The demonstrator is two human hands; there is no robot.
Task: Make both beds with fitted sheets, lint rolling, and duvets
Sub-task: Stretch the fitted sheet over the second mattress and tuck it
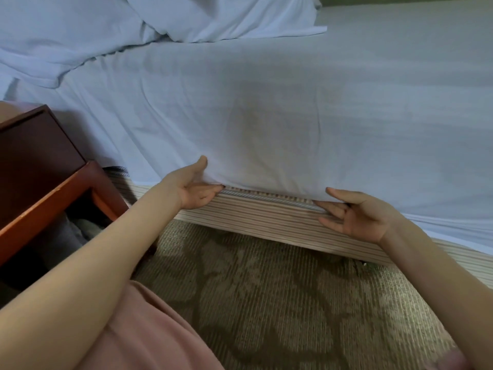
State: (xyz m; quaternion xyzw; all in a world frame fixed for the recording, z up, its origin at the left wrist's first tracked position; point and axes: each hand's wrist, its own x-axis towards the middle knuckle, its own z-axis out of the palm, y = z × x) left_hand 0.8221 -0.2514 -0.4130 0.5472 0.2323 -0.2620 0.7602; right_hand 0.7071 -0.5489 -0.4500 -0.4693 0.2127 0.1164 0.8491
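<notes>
1 bed fills the view from 10 o'clock round to 3 o'clock, covered by 1 white fitted sheet [346,102] that lies mostly smooth, with light creases toward 9 o'clock. The sheet's lower hem runs across the middle of the view. Just below it shows 1 striped base [266,220], with a corded seam along its top edge.

2 bare hands work at that hem. The left hand [196,188], at about 8 o'clock of the centre, is turned palm up. Its thumb lies flat against the outside of the sheet, and its fingers [210,188] are nearly straight, tips touching the hem where it meets the seam. They are released, not clenched round the cloth. The right hand [357,213], at about 4 o'clock, is also released. Its fingers are spread and straight, and the tips touch the hem from below. The 2 hands are well apart along the same edge.

At 12 o'clock lies 1 pillow [226,14] in a white case. At 11 o'clock is 1 rumpled heap of white bedding [53,49]; I cannot tell what it is. 1 dark wooden nightstand [40,156] stands at 9 o'clock, just beside the bed. Patterned carpet [266,303] covers the floor at 6 o'clock, and a pink garment [149,329] on the person shows at 7 o'clock.
</notes>
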